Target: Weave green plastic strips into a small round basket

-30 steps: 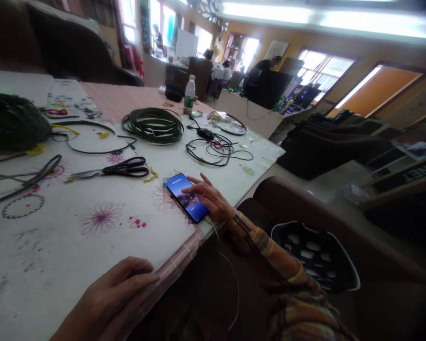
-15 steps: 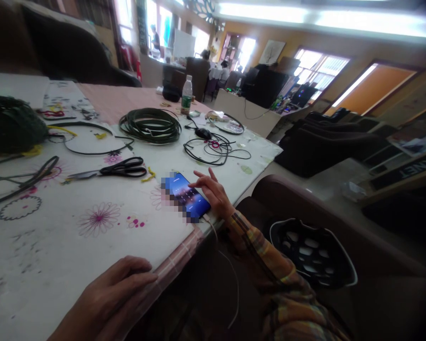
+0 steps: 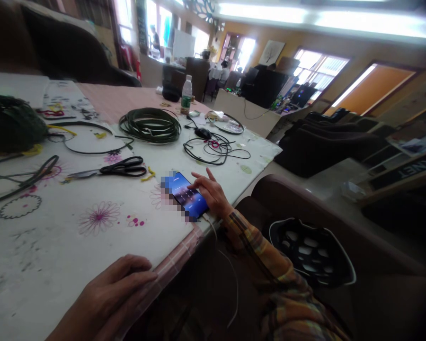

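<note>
A smartphone (image 3: 190,201) lies face up by the table's edge, its blue screen lit with a grid of small marks like a keypad. Over it hovers my right hand (image 3: 213,193), fingers apart, a fingertip at or just above the screen; I cannot tell if it touches. A white cable (image 3: 212,226) runs from the phone's lower end down off the table. My left hand (image 3: 119,289) rests on the front edge of the tablecloth (image 3: 57,265), fingers stretched out, holding nothing. Black-handled scissors (image 3: 122,167) lie with blades apart, left of the phone.
Behind the phone are a black computer mouse (image 3: 203,133), a coil of dark green strips (image 3: 149,125) and a plastic bottle (image 3: 186,96). A dark green bundle (image 3: 12,124) sits at the left. A helmet (image 3: 312,253) lies on the seat at my right. People sit in the background.
My right hand has shifted very slightly over the phone's screen. My left hand and the things on the table stay where they were.
</note>
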Tool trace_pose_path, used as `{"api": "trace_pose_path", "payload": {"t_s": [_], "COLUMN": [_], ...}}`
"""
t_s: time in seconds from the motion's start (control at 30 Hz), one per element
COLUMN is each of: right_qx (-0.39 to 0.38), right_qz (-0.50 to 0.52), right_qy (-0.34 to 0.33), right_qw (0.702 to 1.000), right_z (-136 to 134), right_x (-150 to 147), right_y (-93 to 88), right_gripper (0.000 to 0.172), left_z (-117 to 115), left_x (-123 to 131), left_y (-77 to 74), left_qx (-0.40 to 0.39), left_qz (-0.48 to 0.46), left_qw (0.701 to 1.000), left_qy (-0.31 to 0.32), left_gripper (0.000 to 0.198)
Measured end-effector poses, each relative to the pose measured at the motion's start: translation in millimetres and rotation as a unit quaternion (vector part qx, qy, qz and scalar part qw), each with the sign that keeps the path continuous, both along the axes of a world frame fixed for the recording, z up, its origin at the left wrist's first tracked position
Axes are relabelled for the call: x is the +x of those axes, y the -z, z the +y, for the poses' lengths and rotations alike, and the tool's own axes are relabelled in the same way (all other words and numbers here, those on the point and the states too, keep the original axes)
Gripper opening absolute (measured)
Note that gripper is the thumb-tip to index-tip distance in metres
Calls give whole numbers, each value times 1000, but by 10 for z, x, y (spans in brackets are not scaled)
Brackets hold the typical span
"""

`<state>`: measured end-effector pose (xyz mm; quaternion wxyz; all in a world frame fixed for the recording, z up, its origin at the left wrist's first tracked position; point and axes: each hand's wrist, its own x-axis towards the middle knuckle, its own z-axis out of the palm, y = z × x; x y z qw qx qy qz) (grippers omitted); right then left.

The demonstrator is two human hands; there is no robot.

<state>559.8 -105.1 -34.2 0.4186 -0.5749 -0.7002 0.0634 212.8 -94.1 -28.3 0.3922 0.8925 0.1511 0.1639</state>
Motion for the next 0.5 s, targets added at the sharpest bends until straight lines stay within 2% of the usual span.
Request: {"api": "trace_pose_path", "payload": {"t_s": [0.23,0.37,0.5], "right_qx": [-25,-18,-51], "right_qz": [-31,-31,-49], "right_qy": [-81,-93,-129], "right_qw": [996,995,989], "right_z": [-11,-9,-25], "right_x": [5,-12,-51], "right_y": [-35,-56,-109], "right_gripper": [29,33,33], "left_z": [12,4,-9], "left_x": [-1,1,13], "left_y": [46,43,30], "left_qx": [8,0,8], "left_qz": [-8,-3,-11], "left_qw": [1000,1000,1000], "left_qy": [-5,-10,-11], "left_gripper": [32,33,31]}}
